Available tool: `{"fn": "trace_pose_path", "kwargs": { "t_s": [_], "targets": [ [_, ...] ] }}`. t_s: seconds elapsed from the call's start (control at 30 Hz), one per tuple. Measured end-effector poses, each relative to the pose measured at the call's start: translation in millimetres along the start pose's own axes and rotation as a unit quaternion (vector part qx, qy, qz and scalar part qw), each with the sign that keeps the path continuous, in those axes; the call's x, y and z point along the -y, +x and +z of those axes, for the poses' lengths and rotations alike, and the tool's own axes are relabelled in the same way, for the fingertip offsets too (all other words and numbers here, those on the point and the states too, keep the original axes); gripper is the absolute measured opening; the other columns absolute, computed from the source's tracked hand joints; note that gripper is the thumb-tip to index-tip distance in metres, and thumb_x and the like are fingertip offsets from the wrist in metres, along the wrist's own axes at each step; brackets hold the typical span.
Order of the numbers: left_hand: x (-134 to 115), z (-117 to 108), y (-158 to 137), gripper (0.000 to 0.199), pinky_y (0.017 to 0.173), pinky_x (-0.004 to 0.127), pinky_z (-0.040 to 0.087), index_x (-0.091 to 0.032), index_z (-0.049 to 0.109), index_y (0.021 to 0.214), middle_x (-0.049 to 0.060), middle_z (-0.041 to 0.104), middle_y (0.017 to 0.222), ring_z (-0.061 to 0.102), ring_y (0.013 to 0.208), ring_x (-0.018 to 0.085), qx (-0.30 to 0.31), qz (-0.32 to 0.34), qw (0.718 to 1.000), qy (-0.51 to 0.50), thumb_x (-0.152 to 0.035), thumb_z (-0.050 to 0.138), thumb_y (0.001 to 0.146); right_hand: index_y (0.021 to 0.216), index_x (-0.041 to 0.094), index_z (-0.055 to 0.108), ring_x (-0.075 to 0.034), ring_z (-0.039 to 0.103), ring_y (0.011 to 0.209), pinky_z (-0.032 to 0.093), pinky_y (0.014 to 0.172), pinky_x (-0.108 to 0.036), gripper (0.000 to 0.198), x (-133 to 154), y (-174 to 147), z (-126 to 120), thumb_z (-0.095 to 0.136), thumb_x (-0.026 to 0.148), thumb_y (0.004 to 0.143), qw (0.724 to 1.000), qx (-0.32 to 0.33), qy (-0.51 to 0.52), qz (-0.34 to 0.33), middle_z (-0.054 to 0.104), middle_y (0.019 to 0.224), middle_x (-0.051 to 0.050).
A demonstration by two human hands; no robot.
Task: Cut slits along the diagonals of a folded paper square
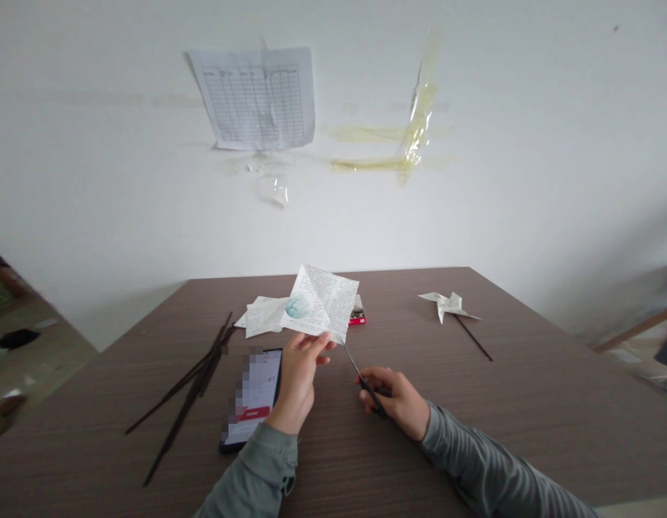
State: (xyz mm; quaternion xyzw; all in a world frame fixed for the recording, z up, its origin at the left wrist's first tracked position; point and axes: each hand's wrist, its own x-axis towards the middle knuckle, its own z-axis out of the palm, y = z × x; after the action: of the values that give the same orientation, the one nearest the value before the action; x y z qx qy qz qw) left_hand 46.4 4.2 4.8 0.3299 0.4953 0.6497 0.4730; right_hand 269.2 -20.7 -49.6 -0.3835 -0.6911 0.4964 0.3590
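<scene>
Pinched in my left hand (301, 370) is a square sheet of printed paper (327, 298), raised above the table, with crease lines and a blue-green round picture on it. My right hand (398, 397) is closed round the black handles of a pair of scissors (372, 396). The scissors' blades point up and left, their tip at the paper's lower right corner. Whether the blades are apart there is too small to tell.
On the brown table (527, 432) lie more paper sheets (264, 316), thin dark sticks (196, 385), a phone (253, 403) and a small red box (357, 316). A paper pinwheel (448, 306) on a stick lies at right. Behind rises a white wall with a taped printed sheet (260, 101).
</scene>
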Motion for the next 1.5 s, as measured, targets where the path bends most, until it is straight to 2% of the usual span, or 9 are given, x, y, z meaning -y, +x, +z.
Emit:
{"fn": "trace_pose_path", "kwargs": {
  "t_s": [0.37, 0.93, 1.17, 1.33, 1.5],
  "targets": [
    [-0.6, -0.9, 0.6, 0.051, 0.062, 0.027, 0.057, -0.024, 0.087, 0.091, 0.01, 0.098, 0.1, 0.091, 0.082, 0.027, 0.001, -0.009, 1.0, -0.004, -0.042, 0.115, 0.053, 0.11, 0.025, 0.082, -0.022, 0.065, 0.068, 0.06, 0.075, -0.039, 0.072, -1.2, 1.9, 1.3, 0.097, 0.094, 0.092, 0.999, -0.002, 0.034, 0.036, 0.076, 0.071, 0.001],
    [-3.4, 0.0, -1.5, 0.049, 0.06, 0.028, 0.054, -0.024, 0.086, 0.089, 0.009, 0.097, 0.095, 0.09, 0.08, 0.027, 0.02, -0.004, 1.0, 0.022, -0.047, 0.113, 0.055, 0.114, 0.027, 0.079, -0.022, 0.07, 0.071, 0.062, 0.081, -0.041, 0.075, 5.2, 1.4, 1.0, 0.094, 0.097, 0.092, 0.999, 0.008, 0.017, 0.04, 0.08, 0.076, 0.001],
    [-7.4, 2.3, -5.4, 0.045, 0.059, 0.027, 0.052, -0.024, 0.085, 0.085, 0.009, 0.097, 0.094, 0.088, 0.078, 0.025, 0.022, -0.014, 0.999, 0.023, -0.048, 0.108, 0.054, 0.115, 0.027, 0.079, -0.024, 0.071, 0.071, 0.063, 0.081, -0.043, 0.072, 4.6, 1.1, 0.4, 0.095, 0.094, 0.094, 0.999, 0.01, 0.017, 0.039, 0.081, 0.077, -0.001],
    [-5.1, 1.8, -3.9, 0.048, 0.059, 0.026, 0.053, -0.023, 0.086, 0.087, 0.008, 0.097, 0.092, 0.089, 0.078, 0.026, 0.023, -0.014, 0.999, 0.023, -0.047, 0.111, 0.053, 0.115, 0.027, 0.078, -0.022, 0.07, 0.069, 0.063, 0.079, -0.04, 0.072, 1.8, 2.1, 0.6, 0.093, 0.095, 0.095, 0.999, 0.012, 0.02, 0.031, 0.081, 0.077, 0.0],
    [-2.5, 0.1, -2.2, 0.05, 0.059, 0.026, 0.054, -0.022, 0.087, 0.09, 0.009, 0.097, 0.095, 0.09, 0.079, 0.026, 0.03, -0.008, 0.999, 0.026, -0.048, 0.113, 0.055, 0.115, 0.026, 0.079, -0.025, 0.07, 0.072, 0.062, 0.081, -0.044, 0.068, 3.2, 0.6, 1.5, 0.093, 0.09, 0.098, 0.999, 0.001, 0.016, 0.029, 0.082, 0.077, -0.003]
  ]
}}
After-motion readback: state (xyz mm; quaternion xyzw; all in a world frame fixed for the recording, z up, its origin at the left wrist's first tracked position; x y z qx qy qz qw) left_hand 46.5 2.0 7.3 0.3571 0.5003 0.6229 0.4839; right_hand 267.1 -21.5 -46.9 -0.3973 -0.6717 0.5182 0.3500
